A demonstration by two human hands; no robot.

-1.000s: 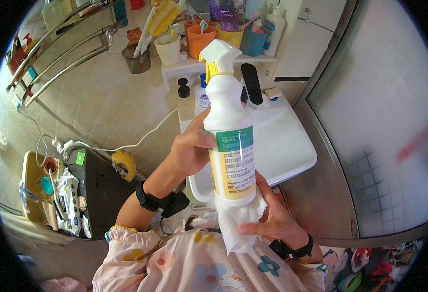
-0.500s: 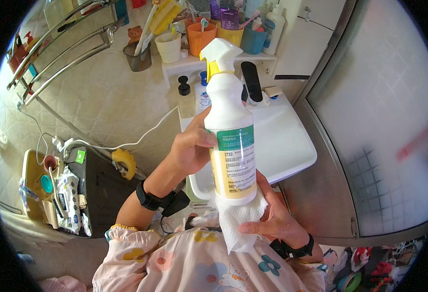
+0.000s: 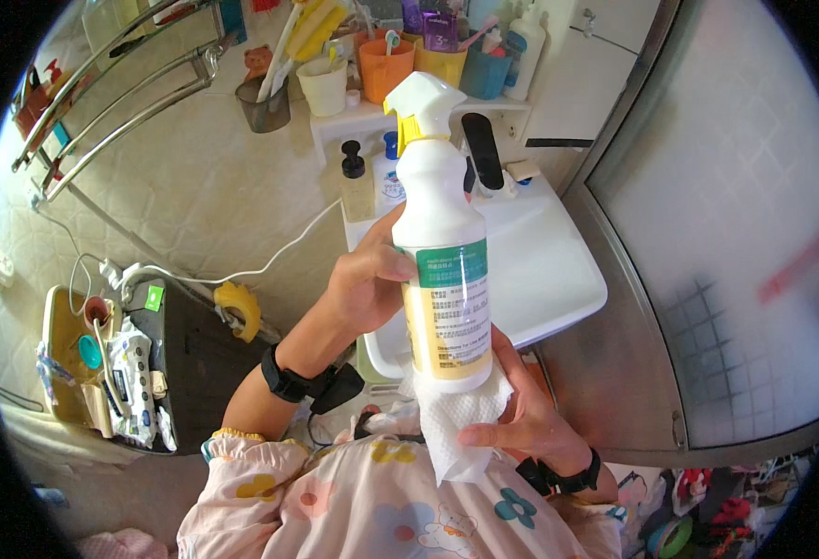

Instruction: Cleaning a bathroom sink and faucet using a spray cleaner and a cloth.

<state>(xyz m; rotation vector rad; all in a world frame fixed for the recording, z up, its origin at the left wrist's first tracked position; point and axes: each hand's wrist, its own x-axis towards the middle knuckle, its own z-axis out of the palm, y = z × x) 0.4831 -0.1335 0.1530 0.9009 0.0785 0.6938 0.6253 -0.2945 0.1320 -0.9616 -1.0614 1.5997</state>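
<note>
A white spray bottle (image 3: 447, 312) with a green and cream label and a yellow trigger stands upright before me, over the front of the white washbasin (image 3: 559, 270). My left hand (image 3: 369, 272) is closed round its left side, thumb on the label and the other fingers hidden behind it. Below the bottle's base, my right hand (image 3: 521, 410) grips a white textured paper towel (image 3: 461, 430) between thumb and fingers. The towel touches the bottle's base and hangs down in front of my flowered clothing.
Behind the basin are a black-topped pump bottle (image 3: 356, 182), a black-handled tap (image 3: 484, 154) and a shelf with an orange cup (image 3: 386, 70). A frosted door (image 3: 726, 233) stands right. On the left are metal rails (image 3: 130, 121) and a yellow bin (image 3: 55, 326).
Both hands keep their hold on the bottle and paper towel. Only a very slight shift of the view shows.
</note>
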